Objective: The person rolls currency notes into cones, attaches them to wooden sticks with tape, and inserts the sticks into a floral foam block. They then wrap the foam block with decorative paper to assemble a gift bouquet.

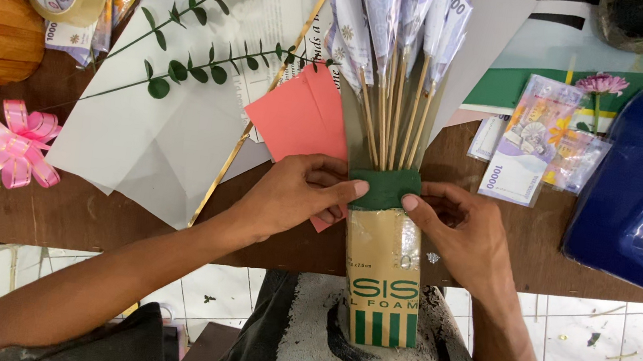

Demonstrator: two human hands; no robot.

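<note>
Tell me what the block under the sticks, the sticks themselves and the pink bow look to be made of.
Block: seemingly green foam, matte top exposed, in a glossy tan wrapper.
Sticks: thin, pale and straight, probably bamboo or wood.
Pink bow: shiny looped ribbon, likely plastic.

A tan box [382,280] with green stripes stands at the bench edge. Clear packets [540,141] holding banknotes lie to its right

The foam block [390,204] is matt green, wrapped in glossy clear plastic over a tan paper label. Thin wooden sticks [394,108] carry paper notes. At the desk's [76,213] left edge, a shiny pink ribbon bow [11,143]; the desk is dull brown wood.
</note>
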